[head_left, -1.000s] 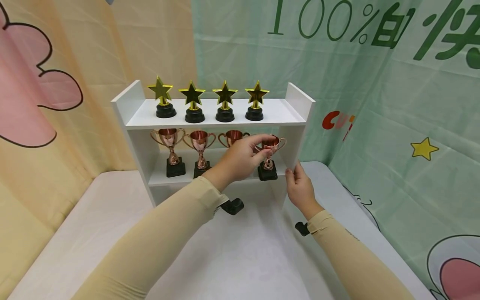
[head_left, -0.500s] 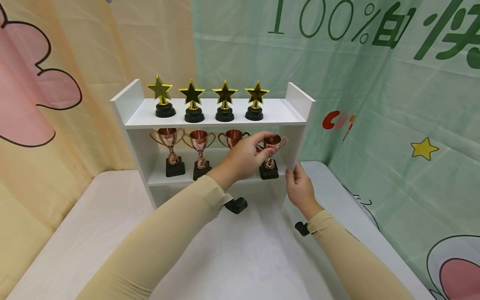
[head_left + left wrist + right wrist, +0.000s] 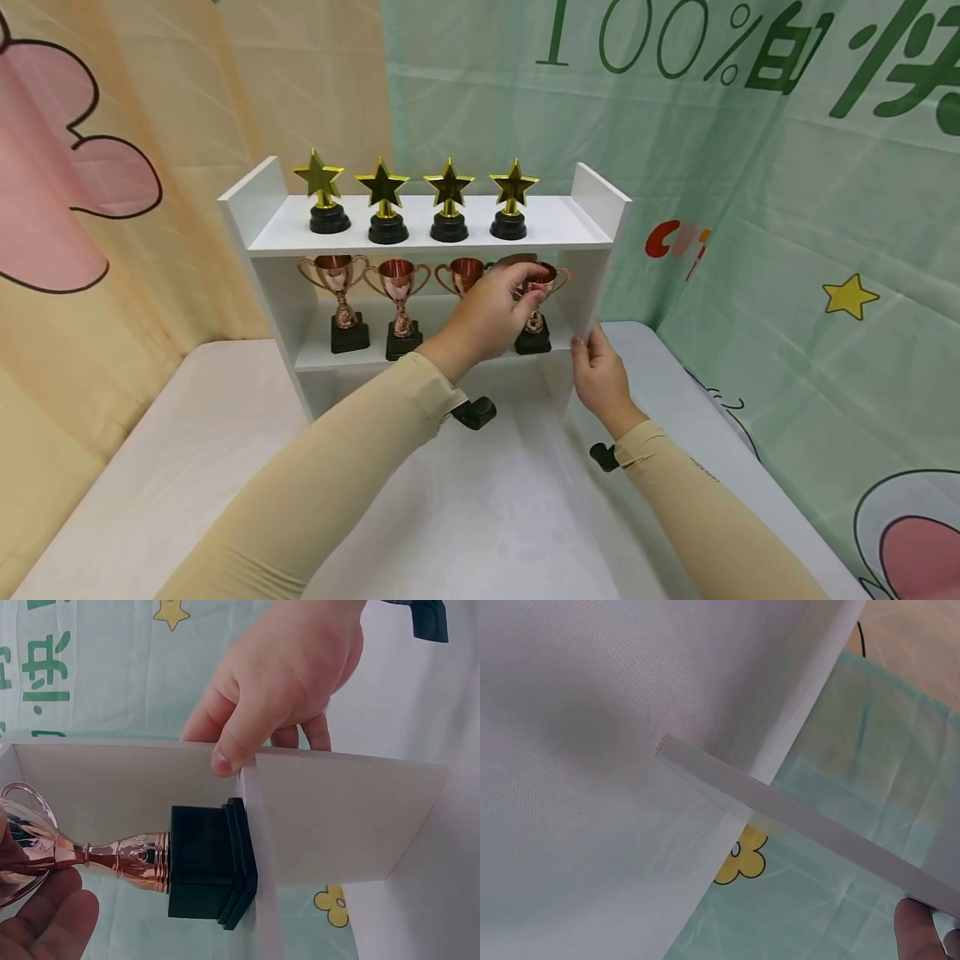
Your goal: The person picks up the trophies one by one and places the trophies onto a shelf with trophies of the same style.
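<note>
My left hand [image 3: 483, 317] pinches the cup of a copper-coloured trophy [image 3: 533, 336] with a black base. This trophy stands upright at the right end of the white shelf's [image 3: 551, 221] middle board. In the left wrist view, the trophy's base [image 3: 201, 861] meets the board, and my left fingers [image 3: 56, 915] are at its cup. My right hand [image 3: 600, 379] grips the shelf's right side panel, thumb on the front edge. Two matching trophies [image 3: 348, 333] [image 3: 405, 337] stand to the left; a third trophy [image 3: 462, 273] is partly hidden behind my left hand.
Several gold star trophies [image 3: 448, 187] on black bases line the top board. The shelf stands on a white-covered table [image 3: 465, 517]. Printed curtains [image 3: 750, 183] hang behind and at both sides.
Over the last half second, the held trophy has shifted slightly left and back on the board. My right hand has stayed on the side panel.
</note>
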### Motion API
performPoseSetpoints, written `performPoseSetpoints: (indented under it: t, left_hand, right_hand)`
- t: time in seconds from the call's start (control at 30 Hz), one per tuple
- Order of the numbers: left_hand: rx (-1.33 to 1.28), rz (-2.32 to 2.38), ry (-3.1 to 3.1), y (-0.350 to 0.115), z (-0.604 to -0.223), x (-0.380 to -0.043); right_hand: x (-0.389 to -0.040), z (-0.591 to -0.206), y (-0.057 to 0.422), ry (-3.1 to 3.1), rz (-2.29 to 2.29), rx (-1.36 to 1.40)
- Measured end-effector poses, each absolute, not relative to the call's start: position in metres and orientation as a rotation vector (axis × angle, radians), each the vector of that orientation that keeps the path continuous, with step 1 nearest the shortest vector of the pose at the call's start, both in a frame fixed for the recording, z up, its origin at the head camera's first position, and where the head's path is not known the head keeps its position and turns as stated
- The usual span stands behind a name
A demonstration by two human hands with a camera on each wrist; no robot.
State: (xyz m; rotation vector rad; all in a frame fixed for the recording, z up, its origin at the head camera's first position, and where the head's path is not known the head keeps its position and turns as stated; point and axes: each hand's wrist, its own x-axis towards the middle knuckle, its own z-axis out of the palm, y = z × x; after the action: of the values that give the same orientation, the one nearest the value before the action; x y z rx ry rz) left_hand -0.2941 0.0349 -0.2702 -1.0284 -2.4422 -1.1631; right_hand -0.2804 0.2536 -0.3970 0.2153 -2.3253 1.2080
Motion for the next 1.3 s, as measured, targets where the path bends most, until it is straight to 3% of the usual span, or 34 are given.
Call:
performPoseSetpoints:
  t: [1.3]
  left_hand:
    - [-0.974, -1.142, -2.479, 0.0339, -0.2659, -0.2968]
  right_hand:
    - [-0.2819, -0.3984, 0.2532, -2.324, 1.230, 0.220]
